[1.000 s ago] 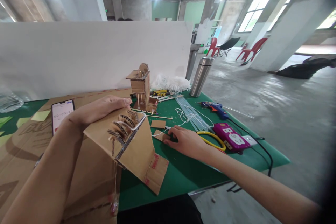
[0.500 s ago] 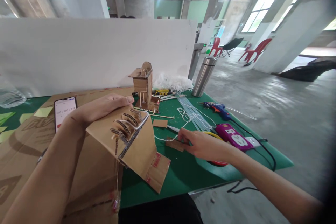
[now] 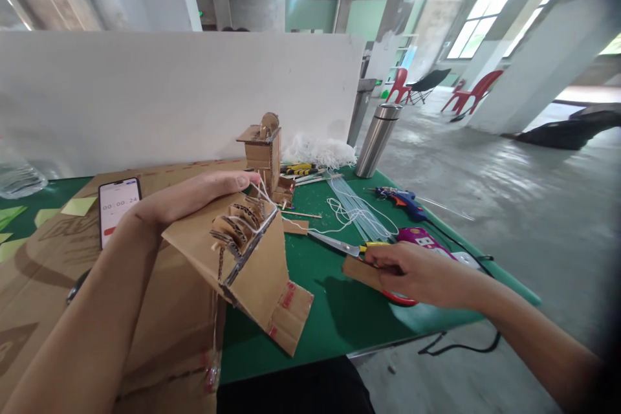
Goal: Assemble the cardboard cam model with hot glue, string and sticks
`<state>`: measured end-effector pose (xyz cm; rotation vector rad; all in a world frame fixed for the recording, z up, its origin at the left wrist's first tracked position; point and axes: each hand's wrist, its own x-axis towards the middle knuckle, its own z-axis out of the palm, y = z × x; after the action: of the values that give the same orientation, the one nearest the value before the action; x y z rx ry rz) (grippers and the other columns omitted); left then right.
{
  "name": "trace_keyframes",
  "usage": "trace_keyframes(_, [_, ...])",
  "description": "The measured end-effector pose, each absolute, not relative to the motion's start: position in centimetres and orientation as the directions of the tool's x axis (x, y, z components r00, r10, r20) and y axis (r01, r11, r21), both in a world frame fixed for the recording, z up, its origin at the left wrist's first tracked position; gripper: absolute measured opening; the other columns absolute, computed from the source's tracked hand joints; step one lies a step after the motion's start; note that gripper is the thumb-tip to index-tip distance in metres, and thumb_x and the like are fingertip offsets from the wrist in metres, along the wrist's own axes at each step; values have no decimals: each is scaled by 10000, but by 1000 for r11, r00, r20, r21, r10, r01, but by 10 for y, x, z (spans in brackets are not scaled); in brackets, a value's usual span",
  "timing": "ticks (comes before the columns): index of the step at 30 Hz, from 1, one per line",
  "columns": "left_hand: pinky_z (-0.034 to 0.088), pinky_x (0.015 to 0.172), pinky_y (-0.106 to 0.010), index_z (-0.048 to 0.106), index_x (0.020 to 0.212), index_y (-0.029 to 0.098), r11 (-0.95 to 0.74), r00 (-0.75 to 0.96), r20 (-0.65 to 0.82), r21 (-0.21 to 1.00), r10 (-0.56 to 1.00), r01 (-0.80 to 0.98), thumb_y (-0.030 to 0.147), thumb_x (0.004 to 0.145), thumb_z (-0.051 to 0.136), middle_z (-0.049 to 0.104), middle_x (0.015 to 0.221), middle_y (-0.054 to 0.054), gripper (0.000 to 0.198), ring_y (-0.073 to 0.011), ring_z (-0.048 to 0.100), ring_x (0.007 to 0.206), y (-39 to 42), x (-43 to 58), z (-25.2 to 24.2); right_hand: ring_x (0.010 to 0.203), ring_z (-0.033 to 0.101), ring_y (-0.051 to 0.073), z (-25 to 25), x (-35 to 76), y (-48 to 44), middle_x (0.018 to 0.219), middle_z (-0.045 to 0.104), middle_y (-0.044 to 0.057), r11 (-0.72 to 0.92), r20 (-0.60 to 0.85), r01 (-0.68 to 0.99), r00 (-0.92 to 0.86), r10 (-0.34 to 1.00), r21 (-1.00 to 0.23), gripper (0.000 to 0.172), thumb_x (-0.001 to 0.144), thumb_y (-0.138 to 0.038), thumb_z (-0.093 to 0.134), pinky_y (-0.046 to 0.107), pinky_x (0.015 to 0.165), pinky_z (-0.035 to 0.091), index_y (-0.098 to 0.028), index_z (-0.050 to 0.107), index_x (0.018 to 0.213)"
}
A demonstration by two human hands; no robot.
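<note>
A cardboard model (image 3: 264,265) with curved corrugated pieces along its top tilts over the table, held at its far edge by my left hand (image 3: 228,186). White string (image 3: 264,191) loops up by that hand's fingertips and runs over the model. My right hand (image 3: 412,268) is closed on a small cardboard strip (image 3: 359,272). Beneath it lie scissors (image 3: 334,243) with yellow and red handles, partly covered by the hand and strip. Another cardboard piece (image 3: 295,226) rests near the scissors' tip.
A second cardboard structure (image 3: 262,149) stands at the back. Clear glue sticks (image 3: 361,207), a glue gun (image 3: 400,200), a purple power strip (image 3: 424,239) and a steel flask (image 3: 378,142) are on the right. A phone (image 3: 118,207) lies left on flattened cardboard (image 3: 48,284).
My right hand has moved right with the cardboard strip, leaving the scissors' blades in view. The string now rises by my left fingertips. The model has turned slightly.
</note>
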<state>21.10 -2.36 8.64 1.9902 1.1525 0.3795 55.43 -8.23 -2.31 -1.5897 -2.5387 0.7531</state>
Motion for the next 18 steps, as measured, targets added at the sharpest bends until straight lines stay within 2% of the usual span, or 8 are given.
trace_keyframes(3, [486, 950, -306, 610, 1277, 171, -251, 554, -157, 769, 818, 588, 504, 957, 360, 643, 1353, -63, 526, -230, 618, 1182, -24, 211, 85, 566, 417, 122, -28, 534, -86, 640, 528, -17, 336, -149, 843, -429, 891, -420, 217, 906, -288, 496, 263, 526, 240, -209, 464, 706])
trace_keyframes(6, [502, 865, -295, 708, 1052, 161, -278, 569, -148, 756, 809, 593, 530, 945, 370, 753, 1091, -54, 512, -217, 683, 978, -23, 210, 84, 541, 376, 113, -36, 508, -91, 612, 499, -23, 354, -70, 829, -423, 904, -432, 291, 947, -371, 461, 267, 528, 225, -208, 459, 706])
trace_keyframes(10, [473, 814, -280, 696, 856, 158, -336, 562, -98, 713, 821, 615, 498, 945, 367, 747, 886, -37, 481, -183, 652, 823, -20, 208, 83, 509, 323, 99, -43, 483, -90, 582, 475, -35, 391, -73, 805, -469, 880, -446, 325, 963, -379, 448, 260, 510, 208, -205, 446, 688])
trace_keyframes(18, [462, 713, -261, 654, 783, 164, -370, 581, -74, 705, 811, 606, 512, 950, 356, 700, 771, -8, 488, -153, 607, 707, -21, 208, 83, 497, 292, 94, -48, 473, -86, 574, 491, -27, 397, -77, 821, -465, 882, -411, 328, 945, -384, 494, 268, 505, 177, -197, 479, 676])
